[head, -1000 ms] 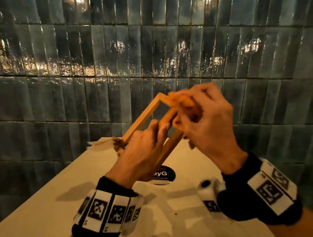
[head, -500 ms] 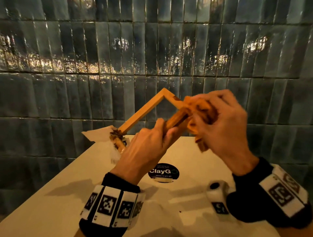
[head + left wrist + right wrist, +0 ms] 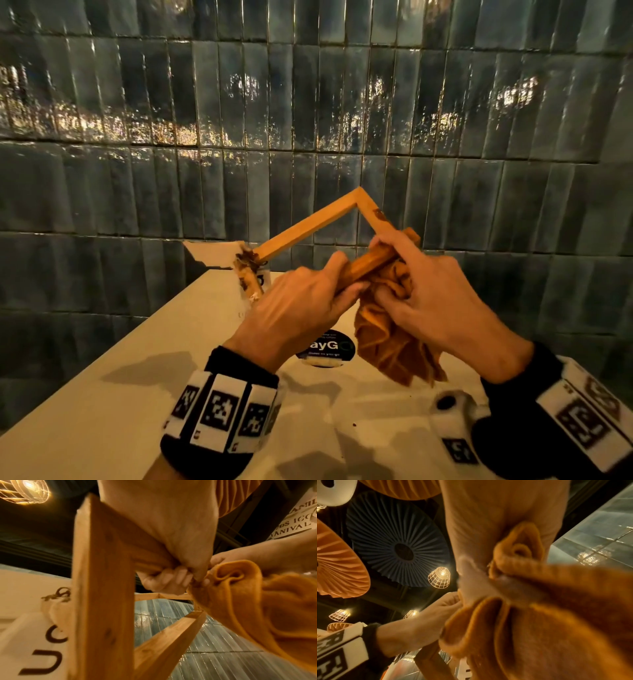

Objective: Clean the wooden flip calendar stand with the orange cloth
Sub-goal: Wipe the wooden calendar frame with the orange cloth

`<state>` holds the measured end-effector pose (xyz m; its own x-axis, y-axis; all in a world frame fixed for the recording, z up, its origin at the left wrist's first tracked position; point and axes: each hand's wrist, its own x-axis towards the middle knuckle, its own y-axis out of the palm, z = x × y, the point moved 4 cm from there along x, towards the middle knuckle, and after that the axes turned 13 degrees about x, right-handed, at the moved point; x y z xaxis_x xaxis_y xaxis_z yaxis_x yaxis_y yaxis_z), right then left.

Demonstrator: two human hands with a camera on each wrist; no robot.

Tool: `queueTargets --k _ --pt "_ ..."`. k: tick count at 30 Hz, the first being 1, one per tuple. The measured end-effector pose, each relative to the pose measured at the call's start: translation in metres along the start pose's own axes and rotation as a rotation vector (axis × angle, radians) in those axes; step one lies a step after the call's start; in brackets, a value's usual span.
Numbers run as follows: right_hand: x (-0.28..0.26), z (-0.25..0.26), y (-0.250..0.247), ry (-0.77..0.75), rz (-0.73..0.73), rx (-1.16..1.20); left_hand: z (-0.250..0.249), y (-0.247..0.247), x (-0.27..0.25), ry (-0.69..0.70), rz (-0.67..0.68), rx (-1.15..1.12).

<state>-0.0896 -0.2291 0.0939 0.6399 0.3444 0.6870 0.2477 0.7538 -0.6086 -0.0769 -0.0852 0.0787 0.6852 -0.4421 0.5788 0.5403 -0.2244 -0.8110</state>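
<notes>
I hold the wooden calendar stand [image 3: 308,226] tilted in the air above the table, one corner pointing up. My left hand [image 3: 308,301] grips its lower bar [image 3: 150,561]. My right hand [image 3: 421,287] holds the bunched orange cloth [image 3: 394,342] wrapped round that same bar, right beside the left fingers. Loose folds of the orange cloth [image 3: 257,608] [image 3: 539,628] hang below the right hand. White calendar cards [image 3: 212,251] tied with brown twine dangle at the stand's left end.
A pale table [image 3: 102,394] lies under my hands, with a round dark sticker [image 3: 325,349] on it. A dark glossy tiled wall [image 3: 308,102] stands close behind the table. Wire-cage lamps [image 3: 439,579] hang overhead.
My right hand with the cloth has slid down from the stand's top corner along the right bar to the lower bar beside my left hand. More cloth now hangs loose.
</notes>
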Motion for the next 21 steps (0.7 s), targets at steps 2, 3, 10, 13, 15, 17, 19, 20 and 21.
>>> queueTargets --k 2,3,10,13,15,17,19,20,21 --pt "0.0 0.001 -0.003 -0.037 -0.109 0.003 -0.003 -0.001 0.0 -0.011 -0.028 -0.043" --pt "0.0 0.001 -0.004 -0.049 -0.149 0.006 -0.004 -0.001 0.0 -0.024 -0.036 -0.074" --pt "-0.004 -0.012 -0.009 0.011 -0.329 0.072 0.01 -0.031 0.0 -0.217 -0.078 -1.215" --pt "-0.005 -0.017 -0.009 -0.007 -0.369 0.052 0.019 -0.043 -0.009 -0.16 -0.024 -1.85" --pt "-0.006 -0.02 -0.008 -0.009 -0.384 0.046 0.02 -0.043 -0.013 -0.141 0.041 -1.941" --pt "-0.008 -0.023 -0.006 -0.022 -0.404 0.051 0.022 -0.035 -0.01 -0.279 0.068 -1.828" --pt "-0.01 -0.027 -0.006 -0.054 -0.443 0.049 0.024 -0.029 -0.008 -0.436 0.013 -1.503" --pt "-0.011 -0.03 -0.006 -0.063 -0.47 0.059 0.026 -0.029 -0.008 -0.499 -0.046 -1.279" --pt "-0.013 -0.034 -0.008 -0.074 -0.499 0.07 0.029 -0.028 -0.008 -0.534 -0.116 -1.049"
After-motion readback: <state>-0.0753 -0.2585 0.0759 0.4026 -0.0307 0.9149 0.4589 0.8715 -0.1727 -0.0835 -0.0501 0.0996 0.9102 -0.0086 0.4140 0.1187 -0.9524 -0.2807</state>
